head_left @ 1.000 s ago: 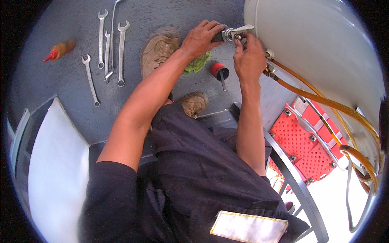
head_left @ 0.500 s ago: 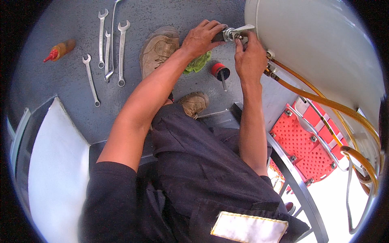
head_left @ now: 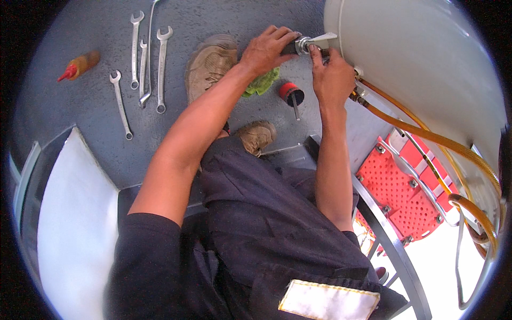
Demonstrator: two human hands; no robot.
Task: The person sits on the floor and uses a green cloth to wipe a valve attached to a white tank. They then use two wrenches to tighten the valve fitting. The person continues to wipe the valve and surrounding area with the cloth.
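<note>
My left hand (head_left: 265,50) is wrapped around a dark cylindrical body beside a silver threaded fitting (head_left: 302,45) with a flat, light lever (head_left: 325,37). My right hand (head_left: 330,77) is closed at the fitting's right end, thumb and fingers pressed on a small metal part they mostly hide. Just right of my right hand, brass-coloured hose connectors (head_left: 359,97) join the tank. Below my hands a green cloth (head_left: 260,85) lies by my boot (head_left: 208,66), and a red-and-black cup-shaped piece (head_left: 290,93) with a flat bar stands on the dark floor.
Several wrenches (head_left: 161,69) and an amber bottle with red tip (head_left: 80,66) lie at left. A white curved panel (head_left: 74,213) is lower left. At right are a large pale tank (head_left: 410,48), amber hoses (head_left: 426,133), a metal railing (head_left: 394,240) and red perforated plastic platforms (head_left: 394,197).
My right thumb and fingers have shifted slightly up and right around the small part at the fitting's end, covering more of it. My left hand stays in nearly the same grip.
</note>
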